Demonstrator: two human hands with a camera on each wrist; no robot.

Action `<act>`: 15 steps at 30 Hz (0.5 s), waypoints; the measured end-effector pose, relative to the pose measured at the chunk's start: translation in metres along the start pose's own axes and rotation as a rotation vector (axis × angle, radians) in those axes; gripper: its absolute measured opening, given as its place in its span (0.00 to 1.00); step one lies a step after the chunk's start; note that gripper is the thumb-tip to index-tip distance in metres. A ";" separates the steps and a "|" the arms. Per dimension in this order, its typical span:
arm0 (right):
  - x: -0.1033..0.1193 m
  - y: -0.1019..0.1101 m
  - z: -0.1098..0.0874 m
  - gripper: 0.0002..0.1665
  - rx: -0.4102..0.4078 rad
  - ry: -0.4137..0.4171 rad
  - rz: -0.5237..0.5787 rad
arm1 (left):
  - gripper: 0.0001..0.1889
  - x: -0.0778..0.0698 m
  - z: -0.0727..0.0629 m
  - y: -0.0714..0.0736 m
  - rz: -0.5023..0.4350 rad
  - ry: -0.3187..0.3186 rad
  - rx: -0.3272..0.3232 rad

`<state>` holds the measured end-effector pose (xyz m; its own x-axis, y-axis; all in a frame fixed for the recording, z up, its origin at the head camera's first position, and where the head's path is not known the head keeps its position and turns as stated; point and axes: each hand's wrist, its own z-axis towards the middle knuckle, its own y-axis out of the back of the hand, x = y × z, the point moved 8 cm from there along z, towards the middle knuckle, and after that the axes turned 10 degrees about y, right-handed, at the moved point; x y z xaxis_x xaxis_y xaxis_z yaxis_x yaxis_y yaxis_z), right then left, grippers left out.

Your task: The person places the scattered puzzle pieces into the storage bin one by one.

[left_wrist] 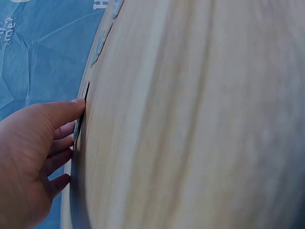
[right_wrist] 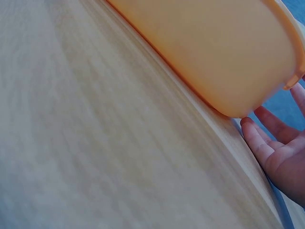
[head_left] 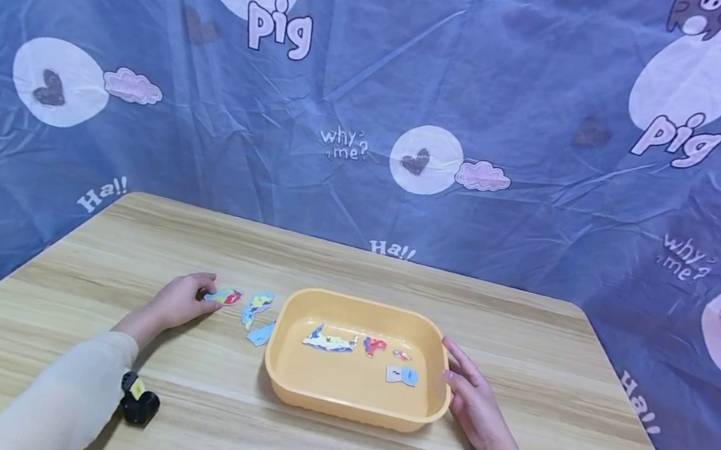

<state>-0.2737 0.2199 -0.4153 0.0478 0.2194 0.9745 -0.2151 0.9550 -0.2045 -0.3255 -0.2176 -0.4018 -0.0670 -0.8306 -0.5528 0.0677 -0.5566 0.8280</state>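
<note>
In the head view my left hand (head_left: 176, 300) is left of the tray and pinches the edge of a colourful flat puzzle piece (head_left: 228, 297) at the tabletop. The left wrist view shows the thumb and fingers of that hand (left_wrist: 40, 148) about the thin piece (left_wrist: 82, 117), seen edge-on. Two more pieces lie to its right: a blue and yellow one (head_left: 257, 306) and a light blue one (head_left: 261, 334). My right hand (head_left: 472, 402) touches the right side of a yellow-orange plastic tray (head_left: 342, 408) with extended fingers; in the right wrist view they reach its wall (right_wrist: 214, 62).
Inside the tray lie several pieces: a long yellow and blue one (head_left: 330, 342), a red one (head_left: 374, 346), a small one (head_left: 402, 355) and a grey and blue pair (head_left: 401, 375). A blue printed cloth (head_left: 348, 215) hangs behind the wooden table (head_left: 208, 431).
</note>
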 end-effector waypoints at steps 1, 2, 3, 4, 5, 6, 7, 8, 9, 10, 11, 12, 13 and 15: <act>0.000 0.000 0.000 0.34 -0.002 -0.002 0.001 | 0.08 0.001 0.000 0.001 -0.003 0.006 -0.008; 0.000 0.000 0.000 0.34 -0.002 -0.002 0.001 | 0.08 0.001 -0.001 0.001 -0.008 0.015 -0.016; 0.000 0.000 0.000 0.33 -0.004 -0.004 0.002 | 0.09 0.001 -0.001 0.002 -0.013 0.021 -0.024; 0.000 0.000 0.000 0.33 -0.005 -0.004 0.002 | 0.09 0.001 -0.002 0.003 -0.018 0.027 -0.031; 0.000 0.000 0.000 0.33 -0.006 -0.004 0.002 | 0.11 0.001 -0.002 0.003 -0.024 0.030 -0.040; 0.000 0.000 0.000 0.33 -0.006 -0.004 0.002 | 0.12 0.001 -0.003 0.004 -0.032 0.033 -0.049; 0.000 0.000 0.000 0.33 -0.007 -0.003 0.003 | 0.13 0.000 -0.003 0.006 -0.040 0.035 -0.058; 0.000 0.000 0.000 0.33 -0.008 -0.003 0.004 | 0.14 -0.001 -0.003 0.007 -0.050 0.038 -0.064; 0.000 0.000 0.000 0.33 -0.009 -0.003 0.005 | 0.15 -0.001 -0.003 0.007 -0.061 0.037 -0.067; 0.000 0.000 0.000 0.33 -0.009 -0.002 0.006 | 0.15 -0.002 -0.004 0.008 -0.071 0.038 -0.072; 0.000 0.000 0.000 0.33 -0.009 -0.003 0.007 | 0.15 -0.003 -0.004 0.009 -0.081 0.037 -0.074; 0.000 0.000 0.000 0.33 -0.009 -0.004 0.007 | 0.14 -0.003 -0.004 0.010 -0.088 0.040 -0.077; 0.000 0.000 0.000 0.33 -0.007 -0.005 0.005 | 0.14 -0.004 -0.004 0.011 -0.093 0.043 -0.077; 0.000 0.000 0.000 0.33 -0.006 -0.007 0.002 | 0.14 -0.004 -0.004 0.012 -0.105 0.046 -0.079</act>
<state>-0.2735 0.2200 -0.4154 0.0402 0.2195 0.9748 -0.2093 0.9558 -0.2065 -0.3204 -0.2213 -0.3897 -0.0318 -0.7669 -0.6410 0.1406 -0.6384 0.7568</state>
